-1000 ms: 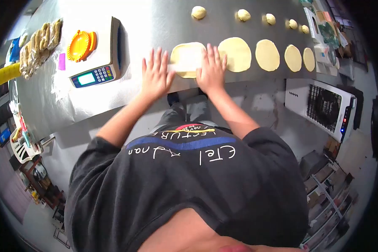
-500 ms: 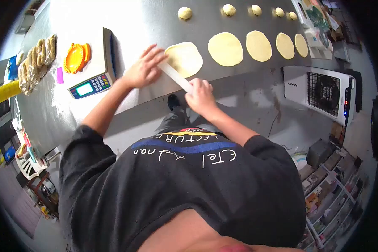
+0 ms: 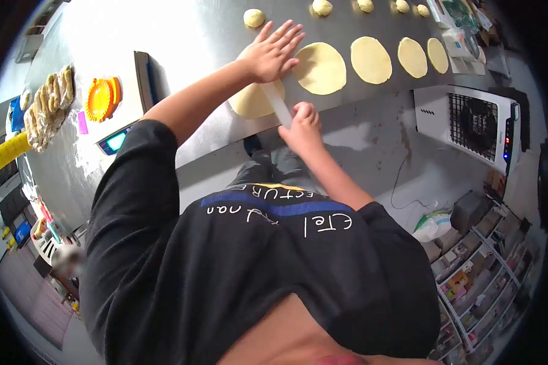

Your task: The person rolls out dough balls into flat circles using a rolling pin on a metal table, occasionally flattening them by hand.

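A slim white rolling pin (image 3: 278, 104) lies slantwise across a flat dough round (image 3: 249, 102) on the metal table. My left hand (image 3: 271, 56) is stretched out flat, fingers spread, over the pin's far end and covers it. At the near end, my right hand (image 3: 303, 129) is closed with curled fingers on the pin. Just right of my left hand lies a second rolled dough round (image 3: 321, 68). Beyond my left fingertips sits a dough ball (image 3: 254, 18).
Several more dough rounds (image 3: 371, 59) and dough balls (image 3: 321, 7) line the table's right side. To the left are a digital scale (image 3: 112, 141), an orange dough press (image 3: 101, 99) and bagged items (image 3: 50, 103). A white fan unit (image 3: 466, 128) stands beyond the table's edge.
My left hand has swung forward and right with the pin's far end, fingers spreading flatter. The pin stands steeper across the dough. My right hand has shifted slightly right.
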A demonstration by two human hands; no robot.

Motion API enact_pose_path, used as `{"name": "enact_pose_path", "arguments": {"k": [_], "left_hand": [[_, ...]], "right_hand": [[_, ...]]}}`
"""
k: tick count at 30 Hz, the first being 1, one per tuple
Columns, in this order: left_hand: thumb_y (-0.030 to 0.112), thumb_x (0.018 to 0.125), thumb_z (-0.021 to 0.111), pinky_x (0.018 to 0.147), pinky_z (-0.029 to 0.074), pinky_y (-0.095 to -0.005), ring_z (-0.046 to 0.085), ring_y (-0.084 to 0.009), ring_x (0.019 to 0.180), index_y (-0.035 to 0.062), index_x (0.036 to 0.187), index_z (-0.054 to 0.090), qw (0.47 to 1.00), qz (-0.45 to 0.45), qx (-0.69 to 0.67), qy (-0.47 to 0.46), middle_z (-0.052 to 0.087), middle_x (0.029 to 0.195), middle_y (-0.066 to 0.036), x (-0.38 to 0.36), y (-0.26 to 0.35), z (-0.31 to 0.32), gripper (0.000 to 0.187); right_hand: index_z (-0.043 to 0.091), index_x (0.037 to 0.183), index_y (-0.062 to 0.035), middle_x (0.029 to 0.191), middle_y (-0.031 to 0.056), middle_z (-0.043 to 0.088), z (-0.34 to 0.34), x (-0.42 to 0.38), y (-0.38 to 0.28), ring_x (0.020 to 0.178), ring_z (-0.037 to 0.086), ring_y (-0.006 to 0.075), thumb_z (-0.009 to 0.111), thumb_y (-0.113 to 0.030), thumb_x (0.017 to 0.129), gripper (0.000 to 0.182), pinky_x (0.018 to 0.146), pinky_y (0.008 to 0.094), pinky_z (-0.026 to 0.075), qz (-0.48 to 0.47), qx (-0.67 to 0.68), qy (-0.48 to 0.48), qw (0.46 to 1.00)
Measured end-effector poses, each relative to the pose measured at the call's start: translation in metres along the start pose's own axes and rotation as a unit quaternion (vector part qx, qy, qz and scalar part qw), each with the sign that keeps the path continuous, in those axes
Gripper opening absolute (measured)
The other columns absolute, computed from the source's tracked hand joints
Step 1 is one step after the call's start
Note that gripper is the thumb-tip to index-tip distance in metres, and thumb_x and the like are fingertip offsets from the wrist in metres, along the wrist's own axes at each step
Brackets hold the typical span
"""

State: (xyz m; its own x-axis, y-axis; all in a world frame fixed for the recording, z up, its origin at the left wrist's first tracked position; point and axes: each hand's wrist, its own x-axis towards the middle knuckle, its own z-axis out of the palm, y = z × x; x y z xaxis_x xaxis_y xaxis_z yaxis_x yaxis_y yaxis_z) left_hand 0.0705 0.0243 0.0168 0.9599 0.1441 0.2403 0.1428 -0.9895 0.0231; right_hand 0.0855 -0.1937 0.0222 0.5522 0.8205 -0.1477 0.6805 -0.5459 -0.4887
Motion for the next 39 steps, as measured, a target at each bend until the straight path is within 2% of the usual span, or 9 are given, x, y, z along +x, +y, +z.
{"name": "enact_pose_path", "arguments": {"k": [6, 8, 12, 14, 22, 27, 34, 38, 39], "left_hand": [[0.034, 0.094, 0.044, 0.113, 0.012, -0.0514, 0.024, -0.0313, 0.139, 0.0101, 0.137, 0.042, 0.967, -0.066, -0.145, 0.201, 0.034, 0.146, -0.013, 0.035, 0.007, -0.008, 0.049], [0.026, 0.092, 0.051, 0.112, 0.015, -0.0514, 0.029, -0.0328, 0.136, 0.0106, 0.133, 0.047, 0.911, -0.245, -0.192, 0.27, 0.04, 0.141, -0.016, 0.019, -0.005, -0.021, 0.044], [0.017, 0.087, 0.055, 0.106, 0.025, -0.0553, 0.038, -0.0365, 0.128, 0.0079, 0.108, 0.063, 0.848, -0.373, -0.276, 0.255, 0.053, 0.124, -0.017, -0.097, 0.002, -0.045, 0.025], [0.013, 0.086, 0.055, 0.105, 0.03, -0.0492, 0.036, -0.0396, 0.129, 0.006, 0.116, 0.06, 0.861, -0.404, -0.263, 0.163, 0.047, 0.132, -0.021, -0.16, 0.028, -0.044, 0.031], [0.036, 0.09, 0.047, 0.103, 0.013, -0.0695, 0.021, -0.0466, 0.136, 0.0019, 0.133, 0.047, 0.922, -0.384, -0.031, -0.038, 0.03, 0.147, -0.022, -0.158, 0.038, -0.047, 0.055], [0.038, 0.093, 0.043, 0.106, 0.007, -0.0667, 0.008, -0.0431, 0.141, -0.0005, 0.142, 0.031, 0.904, -0.425, 0.015, -0.05, 0.02, 0.151, -0.021, -0.122, -0.014, -0.029, 0.064], [0.037, 0.092, 0.043, 0.109, -0.001, -0.0624, 0.007, -0.0386, 0.143, 0.0023, 0.143, 0.03, 0.901, -0.389, 0.048, 0.184, 0.019, 0.152, -0.021, -0.093, -0.082, -0.012, 0.063], [0.029, 0.09, 0.05, 0.109, 0.007, -0.0614, 0.018, -0.0426, 0.139, 0.0028, 0.137, 0.038, 0.882, -0.403, 0.025, 0.242, 0.028, 0.147, -0.023, -0.096, -0.075, -0.031, 0.055], [0.026, 0.088, 0.052, 0.11, 0.012, -0.0592, 0.021, -0.0422, 0.138, 0.0026, 0.136, 0.04, 0.887, -0.39, -0.026, 0.248, 0.03, 0.146, -0.023, -0.1, -0.06, -0.038, 0.054]], "right_hand": [[0.048, 0.115, -0.0001, 0.115, 0.0223, 0.054, -0.041, 0.023, 0.004, 0.103, 0.055, 0.0396, 0.063, -0.007, 0.074, 0.045, 0.087, 0.0472, 0.045, 0.02, 0.072, -0.084, 0.994], [0.05, 0.117, -0.0018, 0.116, 0.0203, 0.055, -0.044, 0.028, 0.0, 0.104, 0.054, 0.0397, 0.058, -0.008, 0.077, 0.042, 0.087, 0.0484, 0.045, -0.042, 0.052, -0.015, 0.998], [0.057, 0.109, -0.0061, 0.104, 0.0117, 0.058, -0.041, 0.039, -0.03, 0.101, 0.055, 0.0312, 0.056, -0.01, 0.075, 0.034, 0.082, 0.0479, 0.04, -0.131, -0.044, 0.013, 0.99], [0.06, 0.102, -0.0123, 0.101, 0.0079, 0.055, -0.02, 0.042, -0.024, 0.098, 0.051, 0.0283, 0.056, -0.01, 0.071, 0.031, 0.083, 0.0443, 0.037, -0.154, -0.043, 0.003, 0.987], [0.051, 0.096, -0.0118, 0.095, 0.0087, 0.05, 0.004, 0.075, -0.03, 0.091, 0.047, 0.0264, 0.058, -0.022, 0.069, 0.029, 0.077, 0.0431, 0.034, -0.191, -0.081, 0.1, 0.973], [0.048, 0.104, -0.012, 0.1, 0.01, 0.051, 0.006, 0.144, -0.044, 0.092, 0.048, 0.0311, 0.054, -0.02, 0.073, 0.033, 0.079, 0.045, 0.037, -0.167, -0.08, 0.161, 0.969], [0.051, 0.101, -0.0126, 0.096, 0.0088, 0.054, 0.001, 0.223, -0.065, 0.09, 0.05, 0.0302, 0.054, -0.019, 0.076, 0.026, 0.08, 0.0451, 0.036, -0.225, -0.057, 0.341, 0.911], [0.061, 0.1, -0.0181, 0.098, 0.006, 0.064, -0.025, 0.239, -0.065, 0.102, 0.053, 0.0279, 0.055, -0.019, 0.078, 0.023, 0.087, 0.0453, 0.036, -0.17, 0.035, 0.239, 0.955], [0.061, 0.103, -0.0193, 0.102, 0.0054, 0.063, -0.033, 0.23, -0.061, 0.106, 0.053, 0.028, 0.054, -0.018, 0.078, 0.026, 0.09, 0.0451, 0.036, -0.177, 0.053, 0.108, 0.977]]}}
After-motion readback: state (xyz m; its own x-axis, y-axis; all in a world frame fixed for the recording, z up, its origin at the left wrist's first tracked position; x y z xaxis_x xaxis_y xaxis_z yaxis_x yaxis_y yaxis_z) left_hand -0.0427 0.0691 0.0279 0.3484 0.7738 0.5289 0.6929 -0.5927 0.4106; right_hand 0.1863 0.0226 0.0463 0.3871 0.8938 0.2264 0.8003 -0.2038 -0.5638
